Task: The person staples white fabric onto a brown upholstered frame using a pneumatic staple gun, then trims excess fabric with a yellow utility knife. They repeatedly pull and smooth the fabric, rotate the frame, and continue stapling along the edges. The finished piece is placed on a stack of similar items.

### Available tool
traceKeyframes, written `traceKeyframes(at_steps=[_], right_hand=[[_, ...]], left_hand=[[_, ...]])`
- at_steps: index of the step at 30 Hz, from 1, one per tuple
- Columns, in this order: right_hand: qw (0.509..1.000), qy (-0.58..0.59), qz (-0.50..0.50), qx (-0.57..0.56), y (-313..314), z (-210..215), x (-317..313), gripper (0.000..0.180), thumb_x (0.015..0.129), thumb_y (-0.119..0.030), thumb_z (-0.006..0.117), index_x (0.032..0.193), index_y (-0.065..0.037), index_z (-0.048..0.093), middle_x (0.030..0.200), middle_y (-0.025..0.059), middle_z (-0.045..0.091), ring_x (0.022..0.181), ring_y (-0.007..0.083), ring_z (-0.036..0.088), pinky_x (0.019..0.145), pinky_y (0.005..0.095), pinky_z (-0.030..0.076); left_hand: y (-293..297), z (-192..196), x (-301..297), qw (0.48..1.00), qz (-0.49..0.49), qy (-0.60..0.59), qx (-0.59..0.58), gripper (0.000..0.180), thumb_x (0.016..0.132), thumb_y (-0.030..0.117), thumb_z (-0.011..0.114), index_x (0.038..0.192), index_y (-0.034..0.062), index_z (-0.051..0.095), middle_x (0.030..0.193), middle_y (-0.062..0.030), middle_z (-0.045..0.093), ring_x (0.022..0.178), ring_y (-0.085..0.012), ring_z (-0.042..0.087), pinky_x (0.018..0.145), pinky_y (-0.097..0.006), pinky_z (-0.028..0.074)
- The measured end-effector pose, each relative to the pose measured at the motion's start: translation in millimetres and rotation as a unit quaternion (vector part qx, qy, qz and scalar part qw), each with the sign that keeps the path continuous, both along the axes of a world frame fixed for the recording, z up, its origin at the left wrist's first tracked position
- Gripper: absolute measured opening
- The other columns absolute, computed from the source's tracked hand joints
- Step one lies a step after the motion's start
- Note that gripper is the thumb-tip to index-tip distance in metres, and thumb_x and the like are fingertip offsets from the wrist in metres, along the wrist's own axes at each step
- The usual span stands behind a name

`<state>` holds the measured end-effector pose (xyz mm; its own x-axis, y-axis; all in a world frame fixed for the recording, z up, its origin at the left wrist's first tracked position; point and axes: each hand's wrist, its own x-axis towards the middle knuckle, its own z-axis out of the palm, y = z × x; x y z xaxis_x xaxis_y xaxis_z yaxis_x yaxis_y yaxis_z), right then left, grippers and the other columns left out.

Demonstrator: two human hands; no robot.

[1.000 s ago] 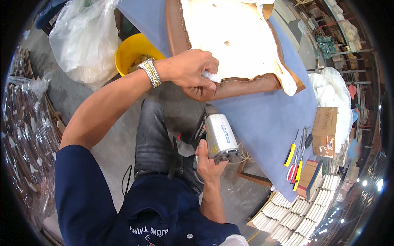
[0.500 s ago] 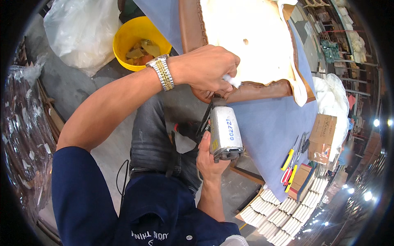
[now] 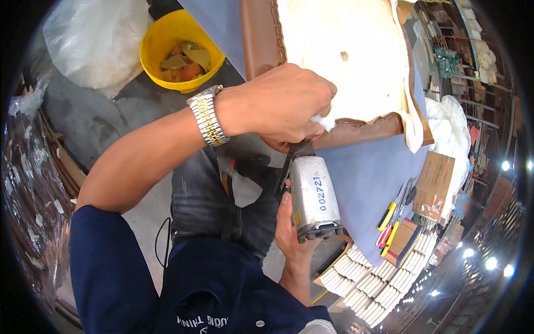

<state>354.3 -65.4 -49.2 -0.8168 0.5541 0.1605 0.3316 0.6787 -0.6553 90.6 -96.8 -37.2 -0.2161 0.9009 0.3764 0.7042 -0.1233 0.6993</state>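
A brown leather upholstered piece (image 3: 364, 133) lies with its pale underside (image 3: 322, 33) up on a blue cloth-covered surface (image 3: 361, 183). At its near left corner, my left hand (image 3: 281, 103), wearing a metal watch (image 3: 208, 118), is closed with a tuft of white stuffing (image 3: 324, 122) showing at its fingers. My right hand (image 3: 292, 236) is wrapped round a silver staple gun (image 3: 311, 183) just below. The staple gun's dark nose points at that leather corner, close under my left fingers. Their exact contact is hidden.
A yellow bucket (image 3: 153, 53) of scraps stands on the floor beside a white plastic bag (image 3: 92, 44). Screwdrivers (image 3: 388, 217) and scissors (image 3: 410, 192) lie on the blue cloth near a cardboard box (image 3: 434, 183). Plastic-wrapped goods (image 3: 36, 206) stand at the left, pale strips (image 3: 378, 284) lower right.
The staple gun and my right hand sit slightly lower and farther right in the picture. My left hand stays at the leather corner with the white stuffing. The whole view has shifted a little.
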Motion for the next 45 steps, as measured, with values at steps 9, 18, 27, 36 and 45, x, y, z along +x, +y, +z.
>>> traceKeyframes(at_steps=[9,18,27,36,45], right_hand=[[0.993,-0.097,-0.024,-0.067,3.2,41.0,-3.9,0.04,0.083,0.001,0.074,0.121,0.004,0.06,0.11,0.0131,0.071,0.098,0.0195,0.07,0.085,0.0317,0.054],[0.996,0.01,0.039,-0.084,26.1,4.3,-15.8,0.04,0.078,-0.005,0.077,0.114,0.0,0.061,0.107,0.0217,0.066,0.092,0.0375,0.07,0.079,0.0428,0.056],[0.98,0.053,-0.005,-0.192,10.4,-8.5,59.7,0.036,0.085,-0.007,0.075,0.118,0.001,0.061,0.103,0.0174,0.071,0.098,0.0316,0.071,0.086,0.0375,0.054],[0.963,0.078,-0.024,-0.256,3.7,-25.3,62.5,0.03,0.086,-0.006,0.077,0.111,0.004,0.065,0.107,0.0181,0.069,0.094,0.0336,0.071,0.083,0.0375,0.055],[0.972,0.127,0.019,-0.197,19.1,-24.8,21.2,0.027,0.085,-0.001,0.076,0.11,0.004,0.068,0.106,0.0192,0.072,0.092,0.0315,0.072,0.08,0.0383,0.055]], left_hand=[[-5.1,-6.9,7.2,0.999,0.003,-0.023,0.027,0.017,0.08,0.015,0.075,0.075,0.0001,0.07,0.087,-0.0125,0.061,0.081,-0.0325,0.065,0.07,-0.043,0.05],[-16.5,-8.7,1.1,1.0,0.009,0.007,0.024,0.022,0.081,0.019,0.068,0.085,-0.0028,0.066,0.093,-0.0135,0.062,0.082,-0.032,0.064,0.076,-0.039,0.051],[0.2,28.4,-0.1,0.981,0.039,0.133,-0.134,0.039,0.086,0.034,0.073,0.094,-0.0038,0.067,0.096,-0.0184,0.066,0.084,-0.0334,0.064,0.076,-0.04,0.051],[-11.8,15.1,7.7,0.992,0.058,0.081,-0.083,0.049,0.087,0.045,0.077,0.079,-0.0019,0.064,0.087,-0.017,0.063,0.086,-0.0336,0.062,0.077,-0.04,0.049],[-7.5,4.3,6.6,0.995,0.06,0.075,-0.04,0.043,0.086,0.037,0.077,0.08,-0.0041,0.066,0.088,-0.0142,0.063,0.085,-0.0343,0.064,0.075,-0.042,0.05]])
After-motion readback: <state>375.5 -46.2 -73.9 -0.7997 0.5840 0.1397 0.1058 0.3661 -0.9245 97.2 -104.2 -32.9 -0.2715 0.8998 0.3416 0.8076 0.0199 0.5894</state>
